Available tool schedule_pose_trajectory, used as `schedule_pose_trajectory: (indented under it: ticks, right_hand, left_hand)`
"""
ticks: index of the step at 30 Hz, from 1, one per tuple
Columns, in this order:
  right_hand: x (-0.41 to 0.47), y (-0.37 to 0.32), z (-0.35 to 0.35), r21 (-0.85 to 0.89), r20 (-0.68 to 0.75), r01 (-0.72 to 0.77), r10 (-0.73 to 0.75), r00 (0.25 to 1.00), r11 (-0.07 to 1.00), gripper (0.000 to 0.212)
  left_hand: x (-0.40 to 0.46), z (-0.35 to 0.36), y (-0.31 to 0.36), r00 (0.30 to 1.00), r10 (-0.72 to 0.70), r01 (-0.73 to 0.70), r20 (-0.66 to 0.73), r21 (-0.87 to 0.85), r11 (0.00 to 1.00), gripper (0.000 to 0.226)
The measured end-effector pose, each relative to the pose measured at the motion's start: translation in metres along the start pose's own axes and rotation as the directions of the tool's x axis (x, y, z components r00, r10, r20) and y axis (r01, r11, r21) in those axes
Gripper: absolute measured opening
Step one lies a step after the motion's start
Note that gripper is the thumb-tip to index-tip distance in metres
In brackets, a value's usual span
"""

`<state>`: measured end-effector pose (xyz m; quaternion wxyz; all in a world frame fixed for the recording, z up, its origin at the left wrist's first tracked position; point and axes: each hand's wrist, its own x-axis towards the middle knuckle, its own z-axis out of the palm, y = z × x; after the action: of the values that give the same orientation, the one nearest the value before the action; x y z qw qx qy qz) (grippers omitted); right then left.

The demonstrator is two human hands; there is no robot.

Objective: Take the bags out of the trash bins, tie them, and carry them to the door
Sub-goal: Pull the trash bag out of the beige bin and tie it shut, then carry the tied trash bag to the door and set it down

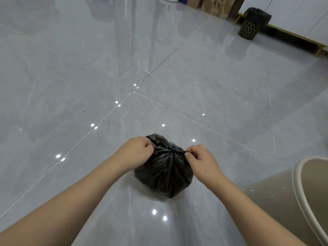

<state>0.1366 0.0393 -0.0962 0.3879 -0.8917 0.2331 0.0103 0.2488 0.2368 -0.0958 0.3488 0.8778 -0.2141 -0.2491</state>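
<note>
A: Entry. Where is the bag?

B: Black bag (164, 172), lower centre of the frame, sitting on the grey floor (88, 77). Out of its bin. Neck gathered into a bunch at the top.

A: Hands?

B: Left hand (137, 150) grips the plastic on the left of the neck, fingers curled round it. Right hand (199, 157) pinches a tail of plastic on the right of the neck. The two pull apart across the bunch.

A: Step, then?

B: Judged: tying in progress, knot being drawn tight. Cannot tell if it is fully closed.

A: Which bin did it come from?

B: Likely the beige bin (305, 192) at lower right, just beside the bag; no liner shows at its rim, interior mostly out of view.

A: Remaining?

B: A second bin (248, 30), patterned, upper right, with a black liner (257, 14) in it, untouched. So: finish this knot, pull and tie that one, carry both. No door in view.
</note>
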Motion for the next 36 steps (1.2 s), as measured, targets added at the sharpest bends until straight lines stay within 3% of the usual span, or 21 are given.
schedule_pose_trajectory:
  ticks: [3,6,9,11,13,16,18,20,22,24,27,30,36]
  right_hand:
    - [0.002,0.004,-0.003,-0.027,-0.004,-0.017,0.017,1.000,0.999,0.019]
    - [0.006,0.004,-0.006,-0.026,-0.012,-0.039,0.039,0.999,0.999,0.019]
    - [0.007,0.004,-0.002,-0.061,0.010,-0.054,0.055,0.998,0.997,0.019]
    - [0.007,0.006,0.001,-0.002,0.011,-0.076,0.076,0.997,0.997,0.017]
    - [0.006,0.009,0.004,0.222,0.002,-0.161,0.165,0.986,0.962,0.011]
    - [0.004,0.023,0.015,0.531,0.066,-0.369,0.397,0.915,0.763,0.044]
    - [0.001,0.030,0.030,0.648,0.144,-0.456,0.490,0.860,0.610,0.056]
    - [-0.001,0.031,0.049,0.734,0.239,-0.500,0.515,0.823,0.460,0.058]
    - [0.001,0.030,0.065,0.765,0.279,-0.515,0.522,0.806,0.386,0.060]
    - [0.007,0.030,0.077,0.788,0.244,-0.484,0.528,0.813,0.380,0.067]
    - [0.018,0.028,0.082,0.788,0.125,-0.427,0.564,0.816,0.444,0.076]
    - [0.025,0.031,0.085,0.832,0.177,-0.422,0.548,0.817,0.361,0.073]
    - [0.059,0.047,0.057,0.883,0.206,-0.399,0.560,0.802,0.246,0.060]
  left_hand:
    - [0.003,-0.008,-0.004,0.998,0.068,-0.069,0.015,0.262,0.962,0.029]
    - [0.005,-0.010,-0.006,0.992,0.118,-0.081,-0.039,0.515,0.853,0.032]
    - [0.004,-0.006,-0.012,0.983,0.140,-0.043,-0.118,0.594,0.803,0.033]
    - [0.005,-0.001,-0.019,0.985,0.122,-0.038,-0.124,0.531,0.847,0.030]
    - [0.007,0.004,-0.029,0.985,0.083,-0.026,-0.149,0.352,0.936,0.019]
    - [0.009,0.014,-0.046,0.963,-0.039,0.016,-0.267,-0.090,0.996,0.021]
    - [0.010,0.020,-0.055,0.952,-0.166,0.071,-0.259,-0.341,0.937,0.036]
    - [0.011,0.026,-0.064,0.954,-0.212,0.096,-0.214,-0.453,0.886,0.046]
    - [0.014,0.033,-0.070,0.959,-0.218,0.095,-0.184,-0.514,0.852,0.054]
    - [0.021,0.042,-0.072,0.958,-0.205,0.072,-0.200,-0.524,0.849,0.059]
    - [0.039,0.054,-0.065,0.975,-0.165,0.050,-0.150,-0.577,0.816,0.043]
    - [0.056,0.070,-0.053,0.987,-0.116,0.035,-0.107,-0.570,0.821,0.040]
    - [0.086,0.083,-0.012,0.953,-0.276,0.153,-0.123,-0.592,0.792,0.041]
